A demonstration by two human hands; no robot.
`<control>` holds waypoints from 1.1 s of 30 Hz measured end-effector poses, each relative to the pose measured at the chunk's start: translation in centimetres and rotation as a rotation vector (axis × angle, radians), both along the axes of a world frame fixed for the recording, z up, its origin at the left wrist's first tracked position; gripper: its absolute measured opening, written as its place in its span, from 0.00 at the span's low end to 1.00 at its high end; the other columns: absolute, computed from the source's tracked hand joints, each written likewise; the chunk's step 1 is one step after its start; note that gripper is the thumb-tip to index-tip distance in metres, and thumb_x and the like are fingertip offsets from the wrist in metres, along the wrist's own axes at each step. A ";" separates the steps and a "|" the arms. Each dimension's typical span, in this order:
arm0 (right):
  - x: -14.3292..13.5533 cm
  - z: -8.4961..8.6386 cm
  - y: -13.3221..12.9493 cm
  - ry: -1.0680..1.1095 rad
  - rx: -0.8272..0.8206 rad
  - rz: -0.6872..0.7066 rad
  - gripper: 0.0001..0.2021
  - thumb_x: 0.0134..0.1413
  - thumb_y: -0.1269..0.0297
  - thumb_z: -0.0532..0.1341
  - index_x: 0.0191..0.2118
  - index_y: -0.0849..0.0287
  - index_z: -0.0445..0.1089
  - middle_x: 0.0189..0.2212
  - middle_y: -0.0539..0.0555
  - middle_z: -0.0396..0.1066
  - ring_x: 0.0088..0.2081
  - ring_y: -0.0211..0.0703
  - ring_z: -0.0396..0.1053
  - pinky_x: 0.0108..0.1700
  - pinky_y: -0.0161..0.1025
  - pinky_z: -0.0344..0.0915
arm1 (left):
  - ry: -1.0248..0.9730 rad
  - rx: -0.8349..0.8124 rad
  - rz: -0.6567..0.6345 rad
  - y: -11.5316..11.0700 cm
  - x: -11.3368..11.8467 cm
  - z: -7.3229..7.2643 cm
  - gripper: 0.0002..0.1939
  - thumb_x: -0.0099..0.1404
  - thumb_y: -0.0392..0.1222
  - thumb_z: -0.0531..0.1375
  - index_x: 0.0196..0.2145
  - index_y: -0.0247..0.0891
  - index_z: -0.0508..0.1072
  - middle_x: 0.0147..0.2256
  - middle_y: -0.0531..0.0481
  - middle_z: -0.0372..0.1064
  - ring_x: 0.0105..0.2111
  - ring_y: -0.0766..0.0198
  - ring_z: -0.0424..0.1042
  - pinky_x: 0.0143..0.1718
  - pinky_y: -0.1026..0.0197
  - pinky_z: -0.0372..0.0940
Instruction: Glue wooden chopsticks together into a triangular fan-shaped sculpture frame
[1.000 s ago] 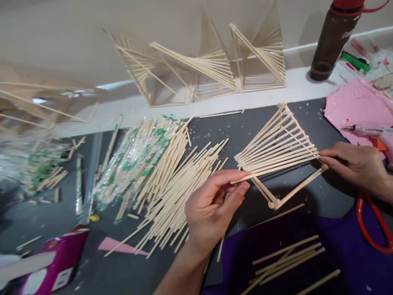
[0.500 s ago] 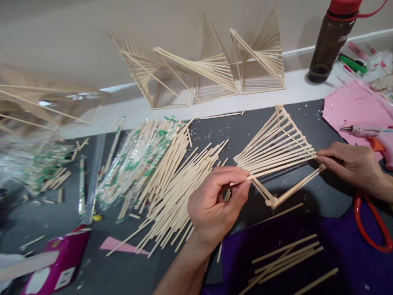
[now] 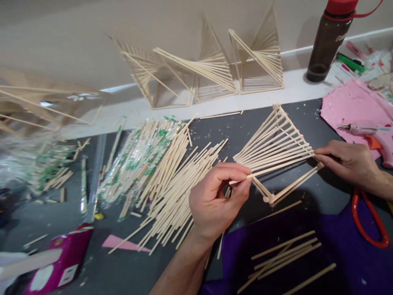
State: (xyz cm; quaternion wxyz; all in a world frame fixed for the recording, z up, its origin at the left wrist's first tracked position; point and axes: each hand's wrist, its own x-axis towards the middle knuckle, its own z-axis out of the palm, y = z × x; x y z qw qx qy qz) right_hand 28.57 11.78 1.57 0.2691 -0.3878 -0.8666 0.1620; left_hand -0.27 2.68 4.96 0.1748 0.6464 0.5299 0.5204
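A fan-like frame of thin wooden sticks (image 3: 281,143) stands on the dark table at right of centre. My left hand (image 3: 222,194) pinches the near end of a wooden stick (image 3: 276,166) that lies along the frame's front side. At that stick's far end, the thumb and fingers of my right hand (image 3: 346,162) are closed on it beside the frame's right corner. Left of my left hand lies a large pile of loose sticks (image 3: 181,196). Several more sticks (image 3: 285,254) rest on a purple cloth (image 3: 334,233) in front of the frame.
Finished-looking stick structures (image 3: 196,76) stand along the wall. A dark bottle (image 3: 330,45) is at the back right. A glue gun (image 3: 362,129) lies on pink material (image 3: 346,104), near red scissor handles (image 3: 368,227). Wrapped sticks (image 3: 141,151) and a magenta object (image 3: 70,254) are leftward.
The stick between my hands has shifted slightly and now shows a small gap from the frame's neighbouring sticks. The camera view has moved slightly. Both hands keep their hold.
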 end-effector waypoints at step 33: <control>2.5 7.2 -2.4 0.082 0.232 -0.098 0.08 0.63 0.64 0.61 0.45 0.49 0.75 0.36 0.51 0.80 0.31 0.42 0.76 0.26 0.40 0.68 | -0.026 0.381 0.282 -1.6 -3.1 3.8 0.09 0.58 0.28 0.63 0.34 0.42 0.74 0.31 0.55 0.74 0.32 0.67 0.75 0.31 0.65 0.69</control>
